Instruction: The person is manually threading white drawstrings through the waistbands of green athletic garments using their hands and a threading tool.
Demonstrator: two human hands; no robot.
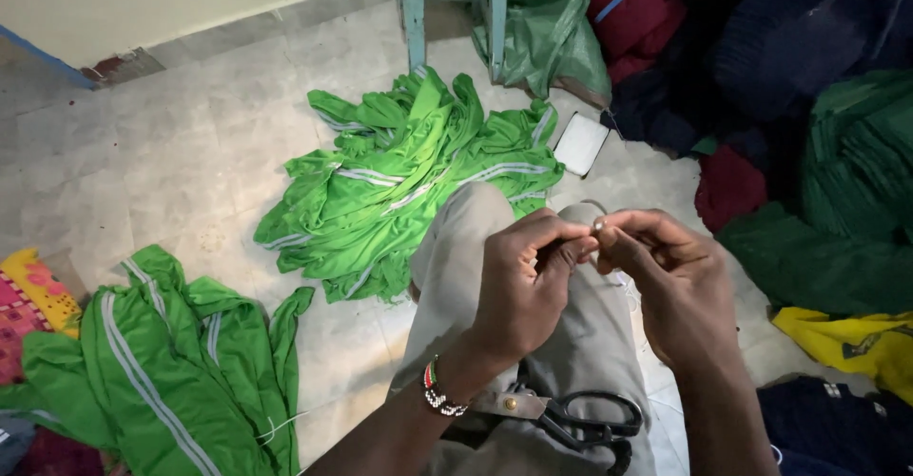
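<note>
At the lower left of the frame we see a heap of green garments (162,362) with pale stripes, soft and limp on the tiled floor (171,153), beside a patterned cloth (29,295). A second green pile (409,181) lies in the upper middle, below a blue stool (455,10).

At centre our left hand (523,286) is curled, fingertips pinched, meeting our right hand (666,276), which pinches a small pale thing (599,223); we cannot tell whether it is a needle or button. A thin white thread (609,272) hangs between them. We judge it weightless, limp and slippery, best held near its end with fingertips.

Black-handled scissors (580,419), hard and stiff, rest on the lap at lower centre. Dark folded cloth (818,48) fills the right.
</note>
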